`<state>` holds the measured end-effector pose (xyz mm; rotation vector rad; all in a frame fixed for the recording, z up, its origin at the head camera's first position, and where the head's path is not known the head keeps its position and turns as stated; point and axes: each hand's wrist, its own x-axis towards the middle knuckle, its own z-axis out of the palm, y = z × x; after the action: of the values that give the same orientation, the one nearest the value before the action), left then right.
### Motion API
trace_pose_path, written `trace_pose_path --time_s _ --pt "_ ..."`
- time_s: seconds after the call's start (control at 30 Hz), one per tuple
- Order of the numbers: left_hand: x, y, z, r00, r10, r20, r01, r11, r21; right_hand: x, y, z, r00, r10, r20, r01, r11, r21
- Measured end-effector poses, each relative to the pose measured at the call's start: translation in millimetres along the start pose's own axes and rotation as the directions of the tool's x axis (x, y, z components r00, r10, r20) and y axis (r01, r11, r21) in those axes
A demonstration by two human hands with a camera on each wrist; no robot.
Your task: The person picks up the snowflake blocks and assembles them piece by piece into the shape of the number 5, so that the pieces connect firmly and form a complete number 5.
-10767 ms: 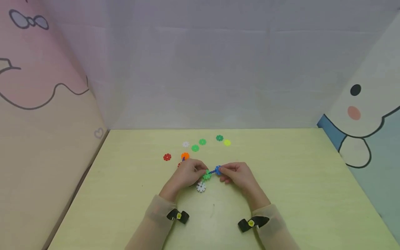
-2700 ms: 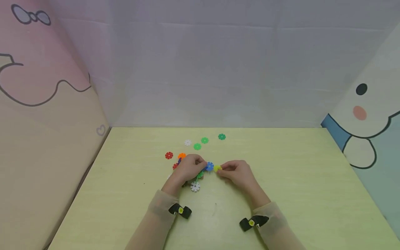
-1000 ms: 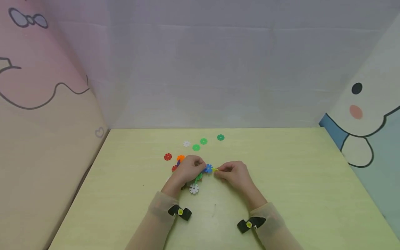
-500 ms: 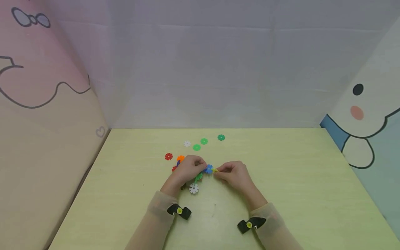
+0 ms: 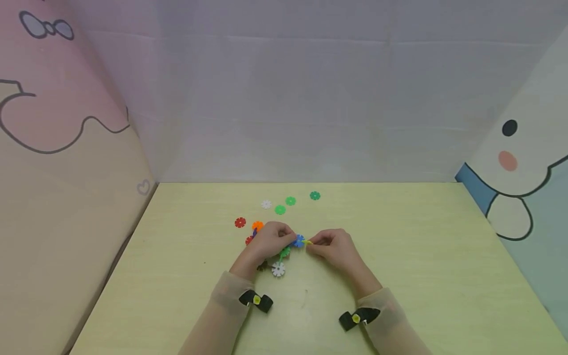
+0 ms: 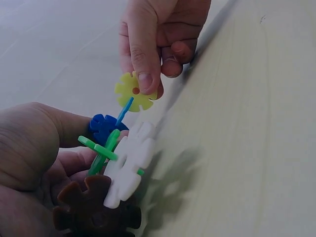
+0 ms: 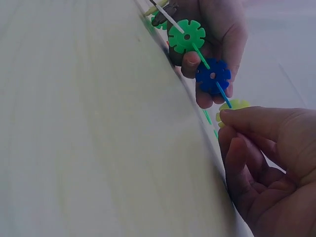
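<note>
Notched snowflake discs are joined slot to slot into a chain. My left hand (image 5: 268, 241) pinches the dark blue disc (image 7: 213, 75) of that chain. A light blue disc (image 5: 299, 240) sticks out from it to the right. Between thumb and finger my right hand (image 5: 335, 249) pinches a yellow disc (image 6: 134, 93), whose edge meets the light blue one; how deep they interlock I cannot tell. Below the left hand hang a green disc (image 7: 186, 36), a white disc (image 6: 129, 165) and a brown disc (image 6: 98, 210). The left hand hides part of the chain.
On the table (image 5: 421, 256) behind the hands lie loose discs: a red one (image 5: 240, 222), a white one (image 5: 266, 204), two light green ones, and a dark green one (image 5: 315, 195). An orange disc (image 5: 258, 226) shows beside the left hand. A curtain (image 5: 275, 108) closes the back.
Earliest, the yellow disc lay at the back and my right hand held the light blue disc. Later the right hand has the yellow disc, turned edge-on against the light blue one. Lately, almost still.
</note>
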<state>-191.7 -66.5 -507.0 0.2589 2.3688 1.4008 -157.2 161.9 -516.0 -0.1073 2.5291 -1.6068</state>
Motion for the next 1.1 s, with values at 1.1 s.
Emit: trace_pose_path --time_s 1.1 --pt "0.2 -1.1 3.1 0.999 -0.033 0.005 0.033 0.998 0.052 109 -11 -65 0.996 -0.047 -0.075 0.03 0.978 -0.204"
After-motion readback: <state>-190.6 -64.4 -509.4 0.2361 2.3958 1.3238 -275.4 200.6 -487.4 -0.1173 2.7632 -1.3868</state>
